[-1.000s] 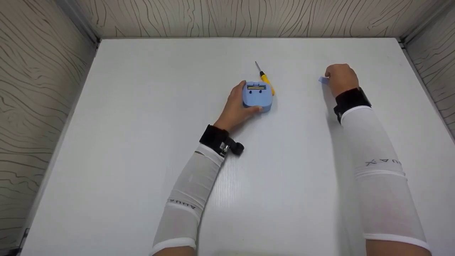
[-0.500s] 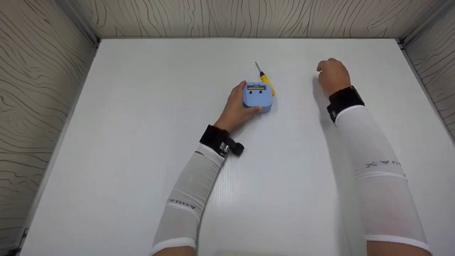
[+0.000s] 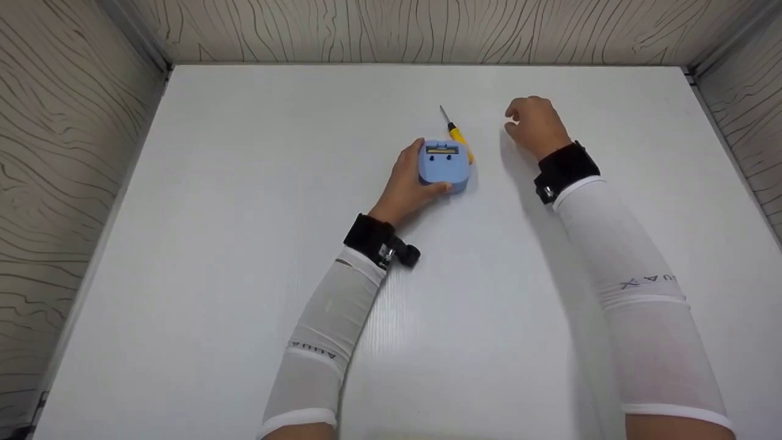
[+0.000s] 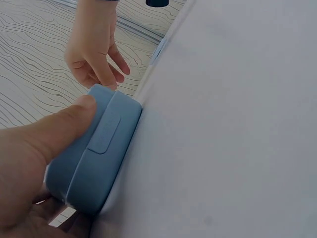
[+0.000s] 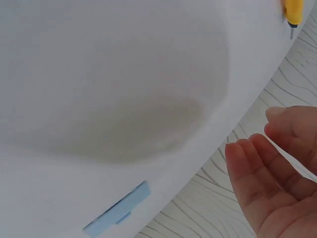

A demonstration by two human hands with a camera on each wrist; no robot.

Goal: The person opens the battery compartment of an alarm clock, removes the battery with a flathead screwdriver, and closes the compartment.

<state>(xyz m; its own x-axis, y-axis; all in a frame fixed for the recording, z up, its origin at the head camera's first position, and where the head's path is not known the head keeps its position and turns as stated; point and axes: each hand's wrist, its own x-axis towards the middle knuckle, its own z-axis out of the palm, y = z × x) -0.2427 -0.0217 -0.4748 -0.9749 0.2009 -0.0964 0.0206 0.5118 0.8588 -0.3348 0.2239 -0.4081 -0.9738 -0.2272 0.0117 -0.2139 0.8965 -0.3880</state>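
Observation:
My left hand (image 3: 408,183) grips a light blue rounded-square device (image 3: 443,168) by its sides, thumb along the near edge. Its upper face has an open slot with a yellowish battery-like piece (image 3: 442,150) inside and two dark dots below. In the left wrist view, the thumb presses the side of the device (image 4: 106,144). My right hand (image 3: 536,125) hovers right of the screwdriver, fingers loosely bent, thumb and fingertips apart, nothing between them. A yellow-handled screwdriver (image 3: 457,137) lies just behind the device, tip pointing away. A small light blue cover (image 5: 119,210) lies on the table.
The white table (image 3: 244,183) has wood-grain patterned panels (image 3: 415,30) behind it and at both sides. In the head view the small cover is not visible, likely screened by the right arm (image 3: 611,244).
My right hand has let go of the small light blue cover and moved left towards the screwdriver. The left hand and the device stay in place.

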